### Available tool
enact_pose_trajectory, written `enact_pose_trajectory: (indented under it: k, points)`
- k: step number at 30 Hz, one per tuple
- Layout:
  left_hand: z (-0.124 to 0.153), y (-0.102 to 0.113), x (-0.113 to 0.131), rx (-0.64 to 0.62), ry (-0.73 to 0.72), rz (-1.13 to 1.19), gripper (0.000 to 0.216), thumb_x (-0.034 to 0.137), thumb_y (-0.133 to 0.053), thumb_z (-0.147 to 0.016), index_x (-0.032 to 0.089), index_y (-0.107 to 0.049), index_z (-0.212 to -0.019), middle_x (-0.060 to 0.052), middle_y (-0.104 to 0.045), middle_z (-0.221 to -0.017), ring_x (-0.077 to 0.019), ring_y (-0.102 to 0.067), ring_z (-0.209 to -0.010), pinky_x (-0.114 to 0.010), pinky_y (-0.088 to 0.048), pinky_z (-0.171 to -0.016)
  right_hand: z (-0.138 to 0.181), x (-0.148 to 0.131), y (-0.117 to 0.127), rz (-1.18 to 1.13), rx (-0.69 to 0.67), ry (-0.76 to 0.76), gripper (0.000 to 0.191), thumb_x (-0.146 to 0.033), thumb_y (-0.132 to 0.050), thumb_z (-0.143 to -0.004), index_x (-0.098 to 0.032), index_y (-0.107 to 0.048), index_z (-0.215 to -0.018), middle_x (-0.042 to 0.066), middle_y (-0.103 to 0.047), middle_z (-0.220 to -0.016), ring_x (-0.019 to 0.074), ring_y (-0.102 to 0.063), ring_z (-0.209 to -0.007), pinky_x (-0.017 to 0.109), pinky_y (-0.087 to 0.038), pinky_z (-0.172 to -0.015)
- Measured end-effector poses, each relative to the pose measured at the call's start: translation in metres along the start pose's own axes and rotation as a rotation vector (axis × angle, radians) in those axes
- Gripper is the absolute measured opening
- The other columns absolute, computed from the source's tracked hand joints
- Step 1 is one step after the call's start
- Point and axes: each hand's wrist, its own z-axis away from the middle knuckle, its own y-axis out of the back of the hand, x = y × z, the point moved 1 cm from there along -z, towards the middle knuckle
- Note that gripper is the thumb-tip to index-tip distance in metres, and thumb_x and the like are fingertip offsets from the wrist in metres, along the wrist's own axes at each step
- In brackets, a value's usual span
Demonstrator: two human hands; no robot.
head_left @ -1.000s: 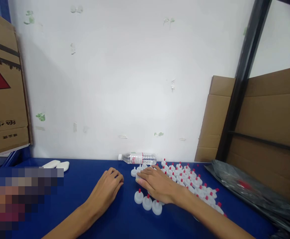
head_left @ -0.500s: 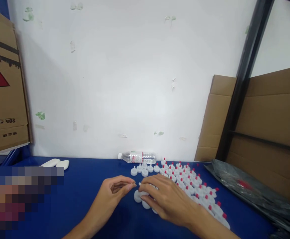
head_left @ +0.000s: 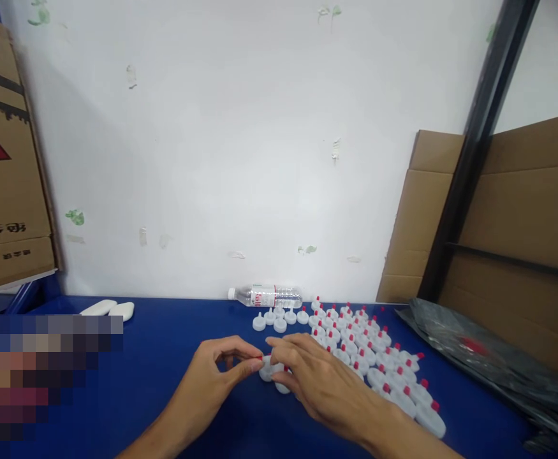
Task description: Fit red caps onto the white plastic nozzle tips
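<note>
Left hand: your left hand (head_left: 210, 368) has thumb and forefinger closed together on what looks like a small red plastic tip (head_left: 261, 358), just showing between them.
Right hand: your right hand (head_left: 317, 376) is curled with its fingers bent over the near caps; you can't tell from here whether it grips one.
Cap between the hands: a round, translucent white plastic nozzle cap (head_left: 266, 370) sits just right of your left fingertips and at the tips of your right fingers, base down on the desk; its nozzle, the long axis, seems to run upward, though fingers hide most of it. Both hands are about equally near.
Cap under the right hand: a red-tipped white cap (head_left: 283, 384), partly covered by your right thumb.
Bare nozzles: a small cluster of untipped white caps (head_left: 259, 323) stands beyond your fingertips.
Red-tipped crowd: many white caps with red tips (head_left: 349, 344) spread beyond and to the right of your right hand.
Bottle: a clear plastic bottle with a white screw cap (head_left: 269, 296) lies sideways beyond the cluster, near the wall.
Desk: blue surface (head_left: 164, 338) under everything.
</note>
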Motion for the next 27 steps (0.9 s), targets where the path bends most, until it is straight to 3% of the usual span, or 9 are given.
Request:
enact_pose_trajectory:
  k: [2,6,8,13,20,25,27]
  points:
    - [-0.001,0.002,-0.005,-0.033,-0.059,-0.116,0.023,0.044,-0.067,-0.093,0.025,-0.080,-0.094,-0.002,-0.081,-0.089,-0.0211,-0.068,-0.081,-0.029,-0.048,-0.074,0.000,-0.002,-0.002,0.020,-0.008,0.004,0.021,-0.013,-0.055,-0.105,-0.021,-0.048,-0.123,0.011,-0.071,-0.123,0.0252,-0.067,-0.117,0.038,-0.062,-0.092]
    - [0.001,0.002,-0.013,-0.153,-0.342,-0.397,0.034,0.034,-0.044,-0.106,0.024,-0.072,-0.089,-0.003,-0.074,-0.086,-0.0206,-0.060,-0.081,-0.031,-0.043,-0.076,0.000,-0.007,-0.008,0.067,-0.018,0.029,0.016,-0.010,-0.047,-0.106,-0.020,-0.052,-0.117,0.009,-0.071,-0.117,0.0230,-0.068,-0.112,0.033,-0.062,-0.089]
    - [0.005,0.001,-0.014,-0.170,-0.378,-0.430,0.037,0.031,-0.038,-0.109,0.023,-0.066,-0.087,-0.002,-0.069,-0.084,-0.0201,-0.057,-0.079,-0.031,-0.041,-0.075,-0.001,-0.010,-0.009,0.123,0.020,0.073,0.018,-0.007,-0.043,-0.106,-0.020,-0.055,-0.111,0.009,-0.071,-0.115,0.0219,-0.068,-0.109,0.033,-0.062,-0.089]
    - [0.014,-0.002,-0.011,-0.205,-0.335,-0.362,0.038,0.037,-0.033,-0.113,0.022,-0.058,-0.088,0.000,-0.061,-0.086,-0.0181,-0.055,-0.081,-0.030,-0.040,-0.076,-0.005,-0.018,-0.005,0.259,0.170,0.188,0.022,-0.007,-0.040,-0.106,-0.018,-0.059,-0.100,0.011,-0.073,-0.108,0.0230,-0.069,-0.101,0.034,-0.061,-0.088]
    - [0.015,-0.004,-0.012,-0.204,-0.306,-0.303,0.042,0.042,-0.035,-0.112,0.022,-0.058,-0.083,0.001,-0.059,-0.081,-0.0166,-0.053,-0.075,-0.028,-0.037,-0.070,-0.006,-0.018,-0.006,0.252,0.207,0.215,0.029,-0.007,-0.036,-0.107,-0.020,-0.059,-0.094,0.009,-0.074,-0.105,0.0212,-0.070,-0.095,0.033,-0.060,-0.088]
    - [0.008,0.000,0.006,-0.056,-0.179,-0.220,0.041,0.050,-0.043,-0.108,0.024,-0.069,-0.091,0.001,-0.065,-0.084,-0.0162,-0.055,-0.073,-0.027,-0.039,-0.067,-0.005,-0.010,-0.005,0.012,0.098,0.043,0.012,-0.028,-0.046,-0.111,-0.020,-0.055,-0.116,0.007,-0.074,-0.115,0.0210,-0.070,-0.104,0.033,-0.058,-0.090]
    - [0.005,0.005,0.009,0.037,-0.158,-0.252,0.040,0.051,-0.045,-0.106,0.024,-0.070,-0.090,0.001,-0.064,-0.081,-0.0163,-0.054,-0.069,-0.028,-0.040,-0.065,-0.007,0.000,0.001,-0.031,0.003,-0.085,0.020,-0.035,-0.055,-0.108,-0.021,-0.054,-0.123,0.009,-0.070,-0.127,0.0244,-0.066,-0.117,0.039,-0.054,-0.099]
